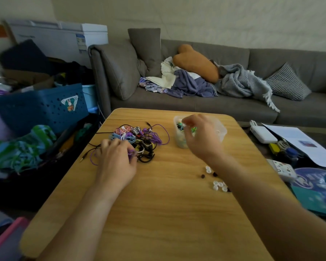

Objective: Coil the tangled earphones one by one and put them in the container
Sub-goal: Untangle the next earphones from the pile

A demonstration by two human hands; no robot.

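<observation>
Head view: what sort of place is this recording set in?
Most likely a home living room: a grey sofa strewn with cushions and blankets, a low wooden table in front of it, and a blue laundry basket among household clutter.

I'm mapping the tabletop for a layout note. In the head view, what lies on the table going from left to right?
Left hand gripping a purple cord → tangled earphones → clear container with the right hand over it → loose ear tips, nearer the camera.
</observation>
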